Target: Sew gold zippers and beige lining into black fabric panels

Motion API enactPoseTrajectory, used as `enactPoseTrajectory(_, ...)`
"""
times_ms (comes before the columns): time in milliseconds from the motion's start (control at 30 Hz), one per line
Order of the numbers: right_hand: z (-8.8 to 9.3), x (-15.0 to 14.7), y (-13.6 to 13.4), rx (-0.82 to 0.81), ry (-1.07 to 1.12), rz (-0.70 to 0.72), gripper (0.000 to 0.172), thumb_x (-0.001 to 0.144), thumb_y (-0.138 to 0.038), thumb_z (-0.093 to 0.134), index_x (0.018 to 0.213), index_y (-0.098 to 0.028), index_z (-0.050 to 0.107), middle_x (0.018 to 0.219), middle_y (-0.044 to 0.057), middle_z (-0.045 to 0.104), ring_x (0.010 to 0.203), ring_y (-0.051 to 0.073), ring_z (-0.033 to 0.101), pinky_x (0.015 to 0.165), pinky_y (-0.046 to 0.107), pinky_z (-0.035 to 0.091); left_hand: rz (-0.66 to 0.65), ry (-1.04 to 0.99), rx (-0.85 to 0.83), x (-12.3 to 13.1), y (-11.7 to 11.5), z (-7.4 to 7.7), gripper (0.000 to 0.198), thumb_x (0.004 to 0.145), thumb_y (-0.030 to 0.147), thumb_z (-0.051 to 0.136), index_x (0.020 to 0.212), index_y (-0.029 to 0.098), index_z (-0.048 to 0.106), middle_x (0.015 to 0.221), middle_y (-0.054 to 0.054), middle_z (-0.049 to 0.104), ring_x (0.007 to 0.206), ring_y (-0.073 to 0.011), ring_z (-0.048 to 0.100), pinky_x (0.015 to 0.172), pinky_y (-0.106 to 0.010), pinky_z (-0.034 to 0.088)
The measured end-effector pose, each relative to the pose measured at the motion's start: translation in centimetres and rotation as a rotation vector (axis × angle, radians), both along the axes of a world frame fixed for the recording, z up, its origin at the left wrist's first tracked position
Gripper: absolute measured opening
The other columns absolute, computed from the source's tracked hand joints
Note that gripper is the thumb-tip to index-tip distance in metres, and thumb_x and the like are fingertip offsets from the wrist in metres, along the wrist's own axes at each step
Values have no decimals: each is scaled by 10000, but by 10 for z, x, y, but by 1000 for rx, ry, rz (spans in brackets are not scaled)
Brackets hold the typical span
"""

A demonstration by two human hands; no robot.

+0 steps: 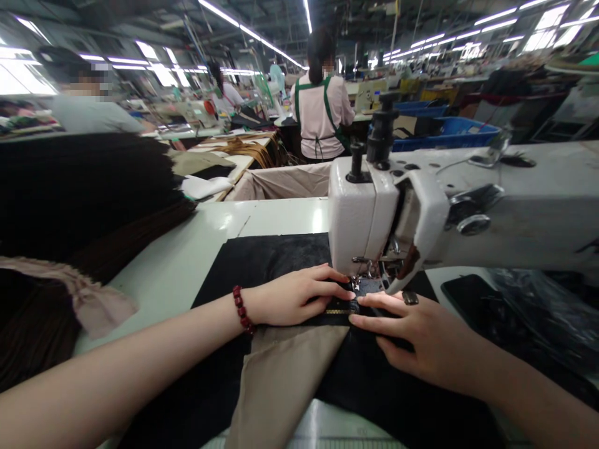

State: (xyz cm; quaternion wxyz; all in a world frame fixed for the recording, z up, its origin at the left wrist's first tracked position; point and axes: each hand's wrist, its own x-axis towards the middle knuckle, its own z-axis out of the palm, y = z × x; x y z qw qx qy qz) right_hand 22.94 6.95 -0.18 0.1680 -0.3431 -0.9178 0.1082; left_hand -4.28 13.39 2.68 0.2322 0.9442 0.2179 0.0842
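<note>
A white sewing machine [384, 206] stands on the pale table, its needle area over black fabric [262, 262]. My left hand [294, 296], with a red bead bracelet at the wrist, lies flat on the black fabric left of the presser foot, fingers stretched toward the needle. My right hand [416, 340] presses flat on the fabric just in front of the foot, fingers spread. Between the two hands runs a brass zipper [340, 310]. A tan cloth piece [281, 374] lies under my left hand and hangs toward me.
A tall stack of dark brown and black fabric [79, 206] fills the left. A black phone [472, 302] lies right of the needle. Beyond the table a cloth-lined bin [285, 181], a person in a green apron [322, 106], blue crates [449, 134] and other workers.
</note>
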Motion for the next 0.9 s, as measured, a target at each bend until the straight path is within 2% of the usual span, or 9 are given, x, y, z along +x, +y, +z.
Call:
enactPoseTrajectory(100, -1, 2, 0, -7, -2, 24, 452, 886, -229, 549, 1311, -377, 586, 1385, 15, 559, 1157, 217, 590, 965, 412, 488, 30, 46, -80, 5, -15, 18, 376, 965, 165, 458, 1319, 232, 568, 1368, -59, 555, 1248, -177, 543, 1087, -295, 431)
enactPoseTrajectory(167, -2, 4, 0, -5, 2, 49, 443, 894, -236, 547, 1316, -365, 584, 1381, 31, 556, 1159, 219, 583, 958, 410, 491, 128, 44, -104, 10, -33, 22, 354, 985, 188, 434, 1307, 234, 572, 1321, -44, 597, 1207, -163, 575, 1077, -295, 446)
enactPoseTrajectory(267, -5, 6, 0, 26, -1, 79, 463, 918, -246, 529, 1366, -363, 535, 1370, 45, 550, 1136, 209, 579, 948, 399, 494, 293, 36, -58, 16, -63, 10, 368, 977, 193, 440, 1323, 250, 555, 1369, -21, 574, 1269, -165, 532, 1120, -329, 421)
enactPoseTrajectory(367, -10, 8, 1, 119, -38, 74, 465, 934, -285, 523, 1390, -374, 506, 1291, 70, 568, 1080, 209, 579, 934, 418, 490, 374, 11, 8, 17, -81, -9, 421, 963, 168, 435, 1367, 266, 505, 1455, 3, 497, 1358, -158, 442, 1163, -352, 377)
enactPoseTrajectory(433, -11, 8, 2, 182, -66, 73, 451, 935, -312, 527, 1382, -369, 518, 1200, 84, 585, 1026, 212, 575, 908, 425, 491, 390, -4, 36, 17, -86, -18, 434, 958, 159, 428, 1372, 272, 497, 1474, 9, 475, 1374, -157, 422, 1173, -363, 368)
enactPoseTrajectory(533, -10, 7, 1, 232, -91, 90, 441, 928, -314, 535, 1369, -336, 541, 1111, 93, 596, 938, 208, 573, 848, 403, 500, 397, 1, 62, 16, -86, -21, 442, 952, 158, 430, 1374, 271, 499, 1474, 6, 475, 1375, -160, 421, 1178, -366, 365)
enactPoseTrajectory(633, -5, 8, 0, 211, -82, 80, 372, 940, -290, 514, 1302, -298, 602, 1099, 95, 614, 935, 210, 584, 830, 384, 498, 390, 26, 88, 17, -86, -20, 447, 949, 164, 433, 1379, 264, 500, 1484, 7, 463, 1378, -161, 417, 1182, -362, 361)
enactPoseTrajectory(767, -2, 10, 1, 196, -53, -17, 301, 962, -241, 465, 1189, -215, 661, 1049, 87, 660, 933, 207, 606, 820, 363, 489, 371, 40, 124, 18, -86, -21, 454, 948, 162, 429, 1386, 262, 497, 1492, 6, 455, 1377, -171, 422, 1187, -385, 352)
enactPoseTrajectory(900, -4, 9, 2, 245, -114, -31, 312, 957, -253, 481, 1224, -229, 641, 1090, 85, 655, 928, 209, 597, 799, 356, 476, 378, 47, 112, 18, -86, -20, 449, 945, 160, 423, 1375, 258, 502, 1483, 11, 465, 1374, -166, 423, 1189, -377, 349)
